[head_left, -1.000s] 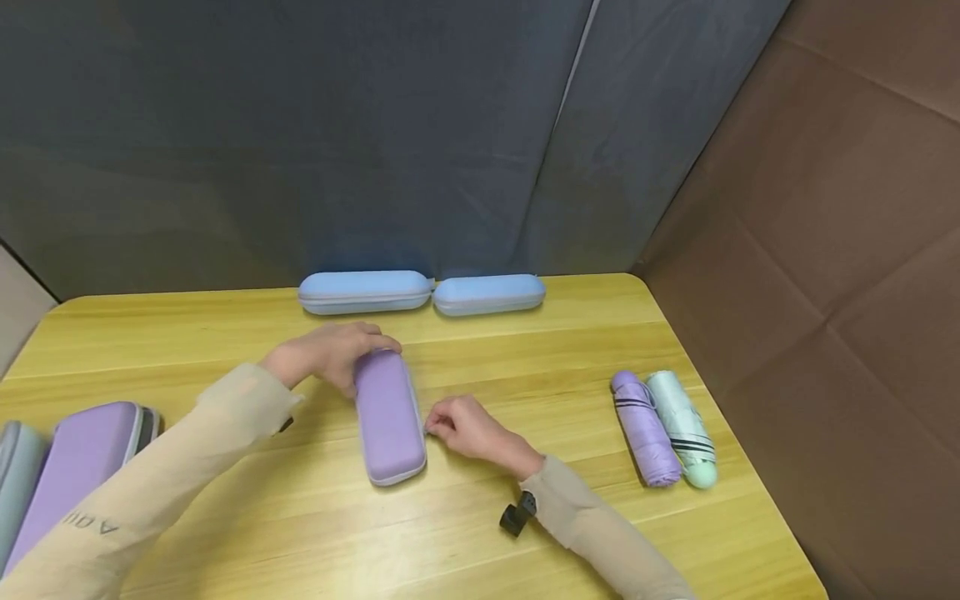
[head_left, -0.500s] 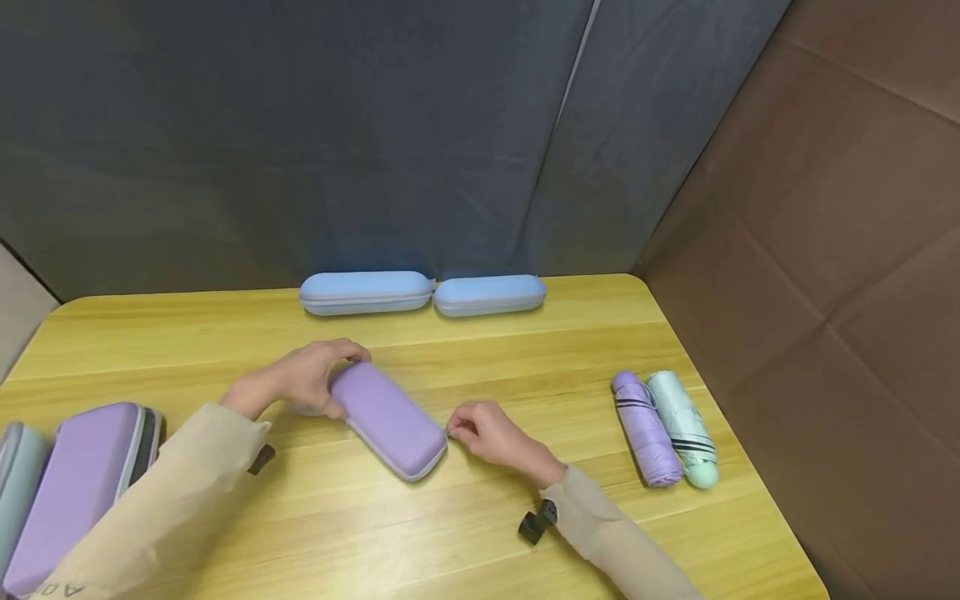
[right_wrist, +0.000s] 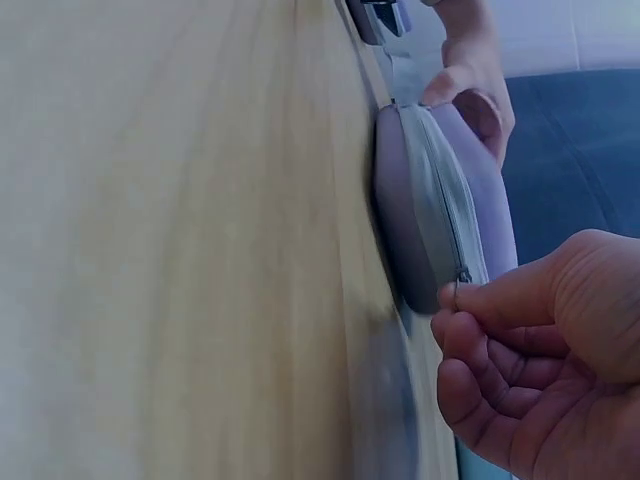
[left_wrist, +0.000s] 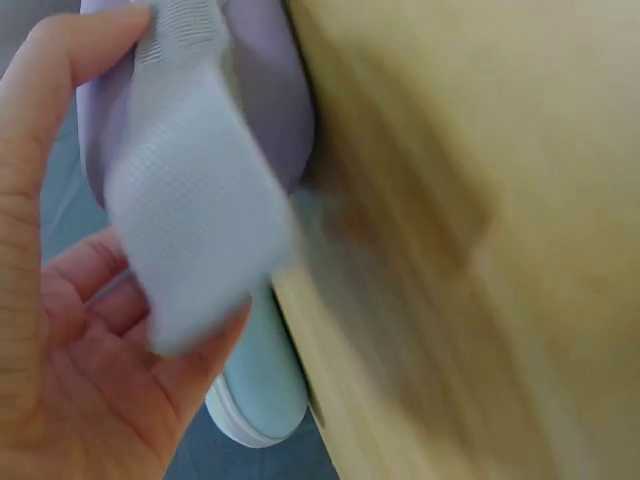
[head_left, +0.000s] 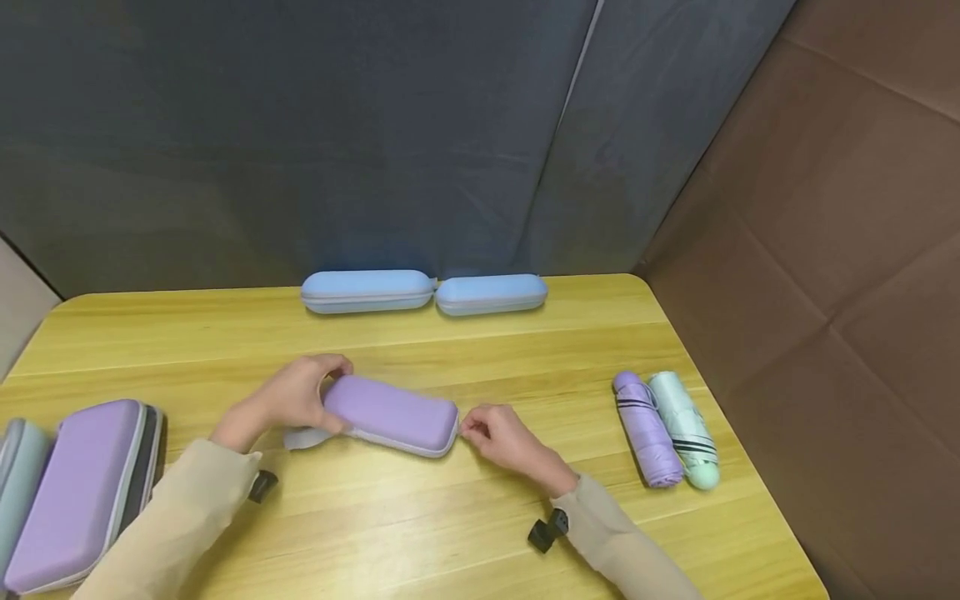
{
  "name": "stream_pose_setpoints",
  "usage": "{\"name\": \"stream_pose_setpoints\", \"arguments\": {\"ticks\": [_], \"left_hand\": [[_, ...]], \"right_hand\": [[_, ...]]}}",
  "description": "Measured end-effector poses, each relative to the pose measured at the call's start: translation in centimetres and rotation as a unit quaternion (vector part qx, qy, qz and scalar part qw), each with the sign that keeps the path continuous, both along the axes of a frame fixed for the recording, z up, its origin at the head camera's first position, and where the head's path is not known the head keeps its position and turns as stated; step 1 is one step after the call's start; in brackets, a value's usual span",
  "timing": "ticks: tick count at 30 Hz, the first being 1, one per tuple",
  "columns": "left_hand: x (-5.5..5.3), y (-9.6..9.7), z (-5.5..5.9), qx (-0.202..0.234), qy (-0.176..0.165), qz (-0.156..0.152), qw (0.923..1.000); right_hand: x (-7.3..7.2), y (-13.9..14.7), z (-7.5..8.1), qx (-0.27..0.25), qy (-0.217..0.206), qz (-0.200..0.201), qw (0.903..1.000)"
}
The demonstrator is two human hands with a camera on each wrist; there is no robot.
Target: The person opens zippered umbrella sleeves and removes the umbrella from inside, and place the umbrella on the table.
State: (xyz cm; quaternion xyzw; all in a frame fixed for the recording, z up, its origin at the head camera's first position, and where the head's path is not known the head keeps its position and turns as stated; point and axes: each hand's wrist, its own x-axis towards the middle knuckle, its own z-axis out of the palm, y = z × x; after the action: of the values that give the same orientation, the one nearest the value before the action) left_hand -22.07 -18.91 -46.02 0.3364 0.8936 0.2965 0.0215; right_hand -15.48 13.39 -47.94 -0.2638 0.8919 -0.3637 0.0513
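A purple zipper case [head_left: 393, 415] lies in the middle of the table, its long side running left to right. My left hand [head_left: 292, 396] grips its left end, thumb on the near side and fingers at the far side. From that end hangs a pale grey fabric strap [left_wrist: 200, 200], large in the left wrist view. At the other end, my right hand [head_left: 510, 437] pinches the small zipper pull [right_wrist: 456, 292] between thumb and finger. The zipper slider [right_wrist: 463, 274] sits on the grey zipper band, close to the case's right end.
Two light blue cases [head_left: 367, 292] lie along the back edge. On the right are a purple folded umbrella [head_left: 647, 429] and a mint folded umbrella [head_left: 684, 429], side by side. Another purple case [head_left: 78, 492] and a grey-green case [head_left: 22, 475] stand at the left front.
The purple case has turned from pointing toward me to lying nearly crosswise. My left hand has moved left and nearer with its end; my right hand has shifted slightly right, still pinching.
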Motion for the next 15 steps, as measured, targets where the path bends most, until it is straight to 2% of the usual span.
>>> {"name": "stream_pose_setpoints", "arguments": {"ticks": [6, 11, 15], "left_hand": [[1.5, 0.5, -0.3, -0.005, 0.006, 0.061, 0.9981], [2.5, 0.8, -0.5, 0.004, 0.024, 0.091, 0.9955], [3.2, 1.1, -0.6, 0.006, 0.025, 0.118, 0.9927]], "right_hand": [[0.4, 0.1, -0.2, -0.016, 0.019, -0.012, 0.9996], [0.8, 0.0, -0.3, -0.025, 0.018, -0.018, 0.9994], [1.3, -0.8, -0.2, -0.037, 0.037, -0.027, 0.9982]]}}
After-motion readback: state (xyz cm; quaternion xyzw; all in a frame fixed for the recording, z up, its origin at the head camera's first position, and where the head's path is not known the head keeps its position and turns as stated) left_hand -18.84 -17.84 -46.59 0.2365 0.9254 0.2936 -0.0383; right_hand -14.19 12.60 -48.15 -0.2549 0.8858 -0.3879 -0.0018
